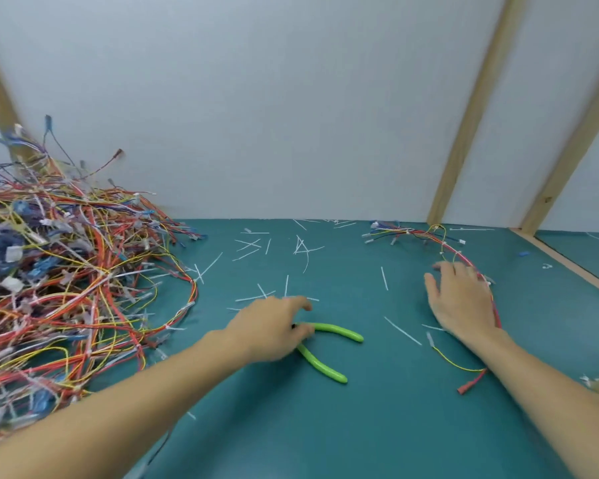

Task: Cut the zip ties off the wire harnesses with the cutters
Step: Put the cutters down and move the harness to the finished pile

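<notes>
Left hand: the left hand (270,328) is laid palm down over the head of the green-handled cutters (329,350); its fingers are curled round the pivot end, thumb tip against the upper handle.
Right hand: the right hand (464,299) is held flat, palm down, well right of the cutters, fingers spread and straight, nothing gripped.
Cutters: they lie on the mat, the two handles splayed apart and pointing right and toward the person.
Loose harness: a thin bundle of red, yellow and blue wires (429,236) curves from behind the right hand, along its outer edge, to a red sleeved end (471,385) right of the cutters.
Harness pile: a large tangle of red, orange, yellow and blue wire harnesses (66,278) is heaped well left of the cutters.
Open room: bare mat is seen between the cutters and the right hand, and nearer the person.
Surface: a teal mat (360,426) is strewn beyond the cutters with white cut zip-tie pieces (253,245).
Room: a white wall panel (291,98) with pale wooden battens (471,108) rises behind the mat.
</notes>
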The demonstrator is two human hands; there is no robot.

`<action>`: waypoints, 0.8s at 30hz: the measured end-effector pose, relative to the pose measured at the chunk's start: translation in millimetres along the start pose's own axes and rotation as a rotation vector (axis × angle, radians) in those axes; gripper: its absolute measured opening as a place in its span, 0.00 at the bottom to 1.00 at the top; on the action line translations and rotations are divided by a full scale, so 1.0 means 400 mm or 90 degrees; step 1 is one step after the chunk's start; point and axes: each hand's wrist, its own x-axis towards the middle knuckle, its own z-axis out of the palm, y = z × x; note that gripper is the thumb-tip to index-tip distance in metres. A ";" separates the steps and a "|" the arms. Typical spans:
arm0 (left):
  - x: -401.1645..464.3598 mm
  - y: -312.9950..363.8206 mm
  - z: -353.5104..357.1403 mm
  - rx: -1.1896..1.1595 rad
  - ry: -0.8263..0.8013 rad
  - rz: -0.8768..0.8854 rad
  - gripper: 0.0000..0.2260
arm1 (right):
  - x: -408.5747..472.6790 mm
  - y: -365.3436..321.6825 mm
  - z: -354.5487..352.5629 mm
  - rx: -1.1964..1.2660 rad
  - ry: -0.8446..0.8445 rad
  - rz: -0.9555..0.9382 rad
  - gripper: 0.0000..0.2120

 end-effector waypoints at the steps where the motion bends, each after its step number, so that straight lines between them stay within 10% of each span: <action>1: -0.013 -0.011 0.007 -0.009 -0.007 0.006 0.18 | -0.001 0.014 -0.013 -0.009 0.031 -0.065 0.13; 15: -0.029 0.009 0.046 0.036 0.093 -0.068 0.18 | -0.200 -0.464 -0.109 0.010 -0.219 -0.185 0.10; 21: -0.058 -0.048 0.015 -0.293 0.052 -0.122 0.13 | -0.281 -0.472 -0.105 0.071 -0.181 -0.147 0.10; 24: -0.055 -0.112 -0.033 -0.099 0.158 -0.151 0.07 | -0.282 -0.456 -0.098 0.099 -0.184 -0.147 0.07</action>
